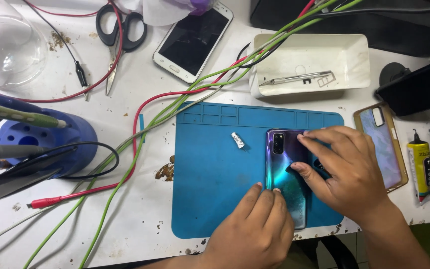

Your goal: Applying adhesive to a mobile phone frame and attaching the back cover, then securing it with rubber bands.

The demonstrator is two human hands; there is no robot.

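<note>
While both hands bear down on it, the smartphone [285, 172] lies back-side up on the blue silicone repair mat [210, 189], near the mat's right edge. The left hand [255, 229], nearest the viewer, rests with fingers close together and fingertips pressed flat on the lower part of the glossy back cover; it pins rather than pinches. The right hand [347, 172] lies across the right edge of the phone, fingers spread, with one fingertip beside the camera block at the top and another at mid-height. Neither grip encloses the phone.

Handling judgement: the body is thin, rigid and light. The iridescent back panel looks smooth and slippery, and is probably brittle if flexed or levered at one point. Hold is best taken along the two long edges, keeping pressure off the camera lenses.

Just left of the grips, a small white tube [238, 140] lies on the mat. Right of the right hand, an empty phone case [381, 147] and a yellow-capped glue bottle [420, 167] rest on the tabletop [140, 234]. Beyond the grips stands a white plastic tray [307, 62] holding tweezers and a card tray. Farther left lie green and red cables [140, 129], a white smartphone [193, 41] with a dark screen, and scissors [120, 35].
</note>
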